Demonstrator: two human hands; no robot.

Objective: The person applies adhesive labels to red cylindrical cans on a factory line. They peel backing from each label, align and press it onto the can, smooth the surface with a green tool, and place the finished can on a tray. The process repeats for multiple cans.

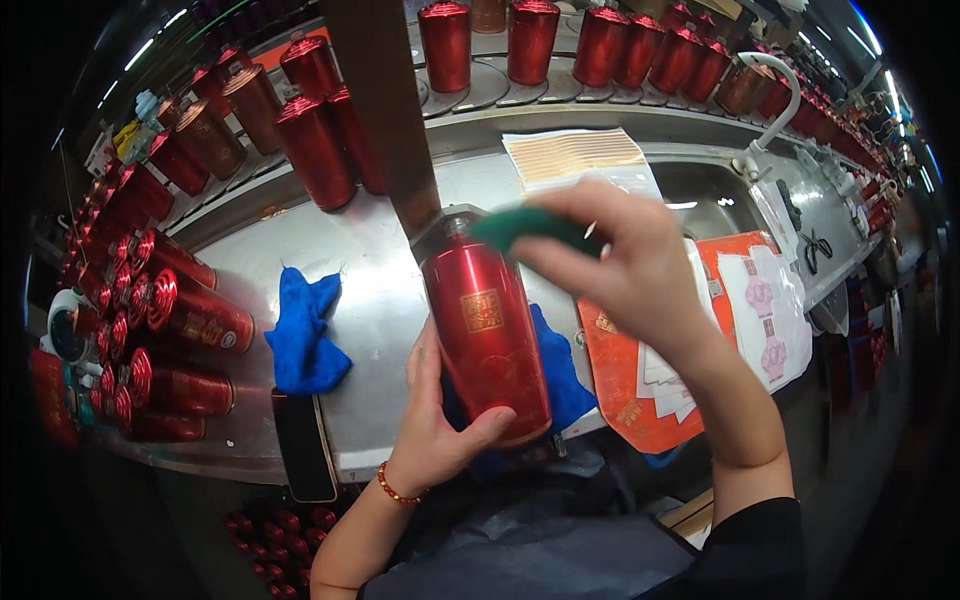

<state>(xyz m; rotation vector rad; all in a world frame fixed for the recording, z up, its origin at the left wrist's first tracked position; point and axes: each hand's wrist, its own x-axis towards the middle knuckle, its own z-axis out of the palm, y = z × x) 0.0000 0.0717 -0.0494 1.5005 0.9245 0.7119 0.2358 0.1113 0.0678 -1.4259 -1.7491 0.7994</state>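
My left hand grips a shiny red bottle with a gold square label, holding its lower part from the left, over a blue cloth on my lap edge. My right hand comes in from the right and pinches a small green cloth against the bottle's top near its neck. The bottle lies tilted, top pointing away from me.
A metal worktable bears another blue cloth, a dark phone, orange and white label sheets and scissors. Several red bottles lie stacked at left; more stand on a conveyor behind. A brown post rises centre.
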